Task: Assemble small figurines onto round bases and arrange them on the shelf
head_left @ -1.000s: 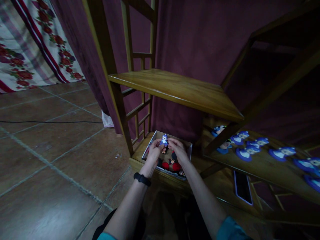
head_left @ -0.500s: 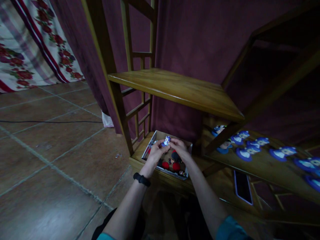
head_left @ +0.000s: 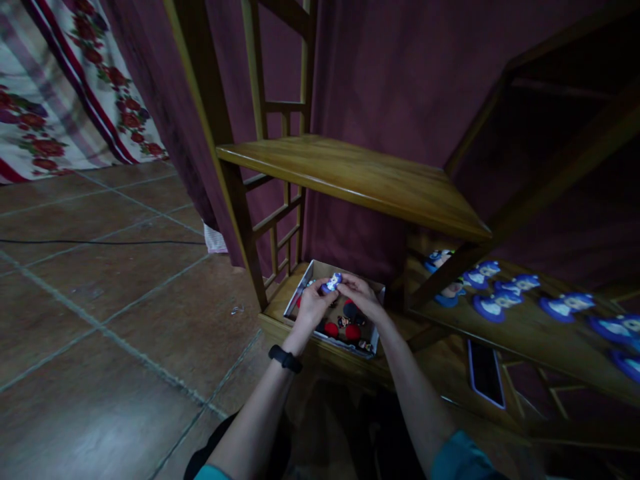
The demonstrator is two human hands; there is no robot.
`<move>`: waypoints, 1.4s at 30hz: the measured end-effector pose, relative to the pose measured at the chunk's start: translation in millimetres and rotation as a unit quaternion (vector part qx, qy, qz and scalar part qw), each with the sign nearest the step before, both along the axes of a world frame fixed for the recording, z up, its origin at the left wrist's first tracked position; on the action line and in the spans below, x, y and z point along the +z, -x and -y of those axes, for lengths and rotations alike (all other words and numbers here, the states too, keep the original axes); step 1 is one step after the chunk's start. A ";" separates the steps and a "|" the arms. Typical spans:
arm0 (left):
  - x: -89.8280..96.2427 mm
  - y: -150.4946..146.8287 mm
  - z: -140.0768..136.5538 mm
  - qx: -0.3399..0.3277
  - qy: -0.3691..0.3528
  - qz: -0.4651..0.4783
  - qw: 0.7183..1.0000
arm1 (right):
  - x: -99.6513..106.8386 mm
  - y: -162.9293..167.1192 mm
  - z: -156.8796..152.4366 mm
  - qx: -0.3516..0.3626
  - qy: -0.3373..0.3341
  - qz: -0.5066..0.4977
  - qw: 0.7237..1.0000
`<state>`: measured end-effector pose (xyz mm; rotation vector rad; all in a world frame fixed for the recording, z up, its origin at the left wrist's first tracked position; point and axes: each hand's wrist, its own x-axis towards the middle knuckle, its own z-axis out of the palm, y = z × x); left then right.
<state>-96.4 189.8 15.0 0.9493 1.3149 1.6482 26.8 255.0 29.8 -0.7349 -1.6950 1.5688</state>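
Currently, the figurine (head_left: 331, 283) is above the box (head_left: 319, 269), pinched between fingers of the left hand (head_left: 311, 305) and right hand (head_left: 364, 296), not yet set down; other figurines (head_left: 496, 304) already rest right of the box, and red pieces (head_left: 353, 332) lie inside it.

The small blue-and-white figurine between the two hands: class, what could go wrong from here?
The blue-and-white figurine is held by the fingers of the left hand and right hand, so it could slip. If dropped, it might knock against the red pieces in the open box below. The hands also partly cover the box, so something inside might be overlooked.
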 end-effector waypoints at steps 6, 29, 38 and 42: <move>-0.5 -1.7 3.5 0.038 -0.021 -0.144 0.989 | -8.4 5.0 -1.8 -0.037 -0.013 0.001 0.999; -0.2 -6.6 0.9 0.014 0.002 0.033 0.999 | -2.2 3.8 -0.2 -0.058 -0.021 -0.035 0.997; -0.9 1.7 0.8 -0.049 -0.001 0.272 0.961 | -0.8 4.3 3.6 -0.060 -0.016 -0.010 0.998; 1.6 5.0 2.0 -0.096 -0.004 0.352 0.931 | -1.6 7.2 5.2 -0.053 -0.016 -0.028 0.998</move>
